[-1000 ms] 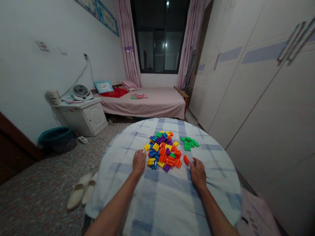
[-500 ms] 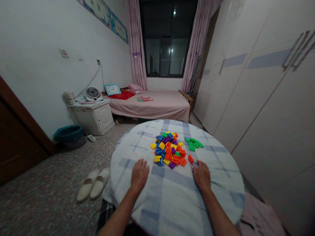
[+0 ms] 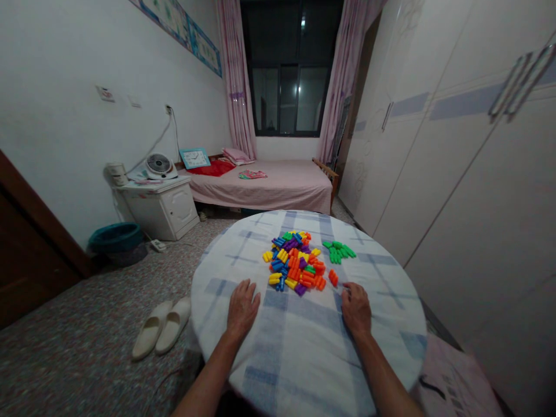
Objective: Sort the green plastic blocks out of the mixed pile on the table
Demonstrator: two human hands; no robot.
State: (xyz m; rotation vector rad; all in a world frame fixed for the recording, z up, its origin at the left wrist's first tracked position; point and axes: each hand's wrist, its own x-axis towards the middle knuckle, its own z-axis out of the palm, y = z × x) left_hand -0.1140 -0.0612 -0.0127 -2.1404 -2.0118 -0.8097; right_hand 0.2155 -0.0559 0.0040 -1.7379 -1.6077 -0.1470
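Blocks (image 3: 294, 267): heaped beyond and between hands.
Left hand (image 3: 243, 307): open, flat.
Right hand (image 3: 357, 308): loosely open, near orange piece (image 3: 333, 277).

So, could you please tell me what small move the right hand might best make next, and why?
Perhaps the right hand should reach slightly forward and inward to the lone orange piece: it lies apart from the mixed pile, close to that hand, which appears to hold nothing.
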